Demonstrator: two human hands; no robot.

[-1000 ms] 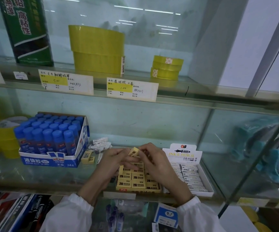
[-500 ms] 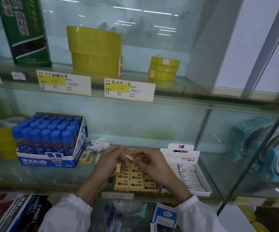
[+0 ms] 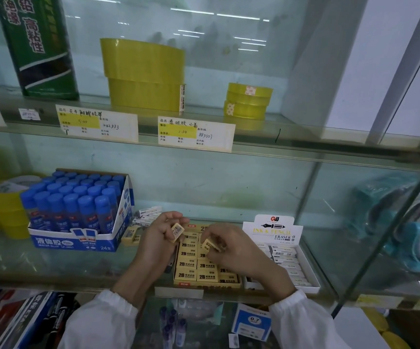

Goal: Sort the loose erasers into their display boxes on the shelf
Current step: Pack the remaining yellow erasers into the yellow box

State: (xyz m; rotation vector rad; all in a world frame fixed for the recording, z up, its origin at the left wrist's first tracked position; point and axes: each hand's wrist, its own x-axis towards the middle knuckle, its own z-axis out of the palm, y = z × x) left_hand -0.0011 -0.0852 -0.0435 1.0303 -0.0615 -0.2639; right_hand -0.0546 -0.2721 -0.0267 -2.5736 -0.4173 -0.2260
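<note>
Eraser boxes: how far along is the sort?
Done: the yellow 2B box holds neat rows, and the white eraser box holds rows too. In hand: the left hand pinches a yellow eraser, and the right hand a second yellow eraser, at the 2B box. Left: loose yellow erasers and loose white erasers lie beside the glue-stick box.

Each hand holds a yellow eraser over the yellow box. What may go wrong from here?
The yellow box looks nearly full, so pressing in the eraser held by the right hand may lift its neighbours. The left hand pinches the other eraser; it may slip and fall off the glass shelf.
</note>
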